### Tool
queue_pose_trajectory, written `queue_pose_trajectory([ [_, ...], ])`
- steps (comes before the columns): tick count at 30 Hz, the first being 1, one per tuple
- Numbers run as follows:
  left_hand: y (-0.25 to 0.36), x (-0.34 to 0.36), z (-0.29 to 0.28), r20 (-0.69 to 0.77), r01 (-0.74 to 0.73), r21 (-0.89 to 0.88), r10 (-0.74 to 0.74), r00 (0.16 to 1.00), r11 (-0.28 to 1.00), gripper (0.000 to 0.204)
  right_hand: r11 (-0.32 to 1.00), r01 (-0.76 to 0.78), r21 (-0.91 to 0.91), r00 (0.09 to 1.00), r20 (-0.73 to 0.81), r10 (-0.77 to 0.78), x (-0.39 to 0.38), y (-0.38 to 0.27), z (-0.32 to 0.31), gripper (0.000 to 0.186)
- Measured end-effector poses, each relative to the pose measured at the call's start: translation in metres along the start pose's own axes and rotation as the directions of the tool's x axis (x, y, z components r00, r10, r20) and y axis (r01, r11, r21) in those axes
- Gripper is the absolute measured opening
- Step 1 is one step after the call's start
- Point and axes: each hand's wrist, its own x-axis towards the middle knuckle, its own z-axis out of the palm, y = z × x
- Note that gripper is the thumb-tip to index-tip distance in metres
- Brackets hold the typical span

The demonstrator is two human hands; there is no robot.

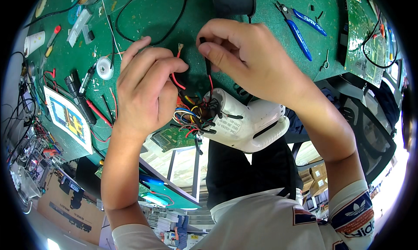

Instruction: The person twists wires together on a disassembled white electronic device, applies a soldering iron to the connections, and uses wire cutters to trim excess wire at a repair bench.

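Black-sleeved wire (208, 69), rising from the white housing (244, 126), looks light and limp, so I'd pinch it near its tip, as the right hand (254, 60) does (half-curled left hand (146, 86): I can't tell if it grips the red lead (176, 81)).

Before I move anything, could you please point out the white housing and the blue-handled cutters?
White housing (242, 127): head view, on its side wall.
Blue-handled cutters (295, 33): head view, on the left handle.

Head-worn fisheye, close, looking down
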Motion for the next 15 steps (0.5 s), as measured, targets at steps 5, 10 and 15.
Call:
queue_pose_trajectory([
  [5, -0.003, -0.001, 0.001, -0.013, -0.018, 0.025, 0.018, 1.000, 1.000, 0.019, 0.996, 0.026, -0.080, 0.994, 0.112, -0.017, -0.003, -0.002, 0.001, 0.013],
  [10, -0.001, -0.001, 0.000, 0.004, -0.005, 0.002, 0.005, 1.000, 1.000, 0.025, 0.985, -0.137, 0.105, 0.982, 0.149, 0.121, -0.010, -0.001, 0.004, 0.016],
  [15, -0.001, 0.000, 0.000, 0.004, -0.007, -0.004, 0.007, 1.000, 1.000, 0.025, 0.958, -0.194, 0.211, 0.976, 0.144, 0.166, -0.022, 0.003, 0.008, 0.019],
])
